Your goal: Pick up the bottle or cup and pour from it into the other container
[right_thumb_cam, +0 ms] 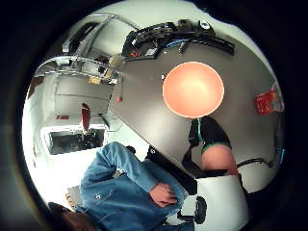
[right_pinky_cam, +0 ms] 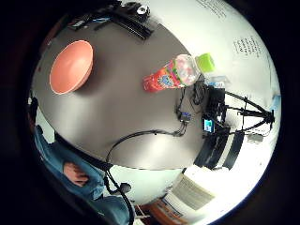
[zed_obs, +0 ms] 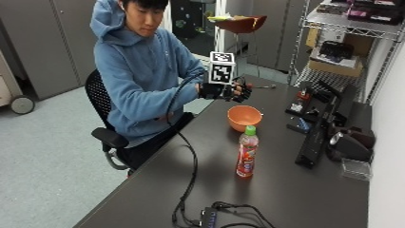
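The person sits at a dark, matte tabletop [zed_obs: 303,190]; the gloved right hand [zed_obs: 223,90] hangs in the air above its edge, fingers loosely curled and holding nothing, well apart from the bottle; a round, smooth orange bowl [zed_obs: 244,117] sits below and just beyond that hand; near it stands an upright clear plastic bottle [zed_obs: 247,152] with a lime-green cap and a red, busy label whose writing is too small to read.
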